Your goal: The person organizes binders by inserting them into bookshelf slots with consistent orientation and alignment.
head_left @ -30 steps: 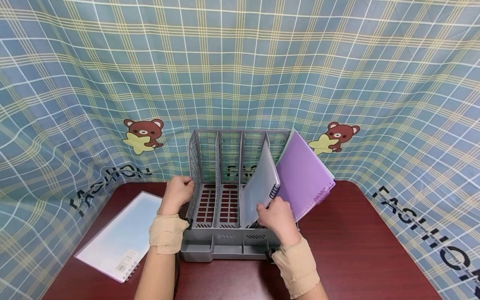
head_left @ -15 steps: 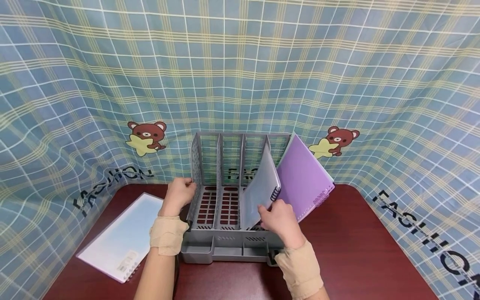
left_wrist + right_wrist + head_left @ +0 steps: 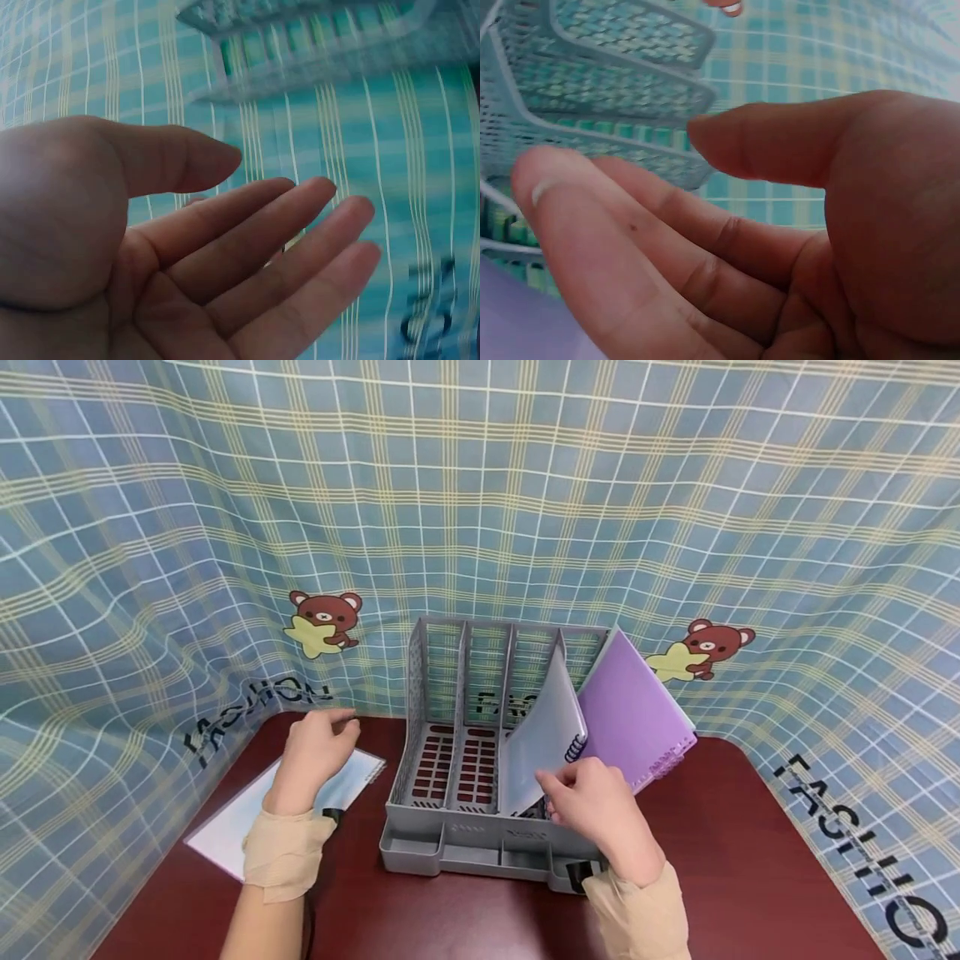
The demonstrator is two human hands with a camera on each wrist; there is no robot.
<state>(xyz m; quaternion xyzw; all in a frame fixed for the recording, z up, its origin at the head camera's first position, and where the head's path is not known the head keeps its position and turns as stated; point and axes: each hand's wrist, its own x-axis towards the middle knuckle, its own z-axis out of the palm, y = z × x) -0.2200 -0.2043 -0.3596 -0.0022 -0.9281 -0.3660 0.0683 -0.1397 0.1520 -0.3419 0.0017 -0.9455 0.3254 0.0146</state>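
Observation:
My left hand (image 3: 318, 752) is over a pale blue-white notebook (image 3: 232, 828) lying on the table at the left. In the left wrist view that hand's fingers (image 3: 247, 247) are extended and hold nothing. A grey file rack (image 3: 468, 820) with several upright slots stands at the centre. A translucent spiral notebook (image 3: 536, 743) with black rings leans in a right-hand slot, and a purple notebook (image 3: 630, 702) tilts out of the rightmost one. My right hand (image 3: 596, 802) is in front of the rack by the translucent notebook, its fingers (image 3: 592, 255) loosely bent around nothing.
Small open compartments (image 3: 476, 856) run along the rack's front. Beneath everything is a dark red table (image 3: 465, 910). A plaid curtain (image 3: 450, 485) with printed bears encloses the back and sides. A pale green edge (image 3: 686, 722) shows behind the purple notebook.
My left hand has left the rack's left side and moved left over the lying notebook. My right hand has drawn slightly back from the translucent notebook. The head view has shifted a little.

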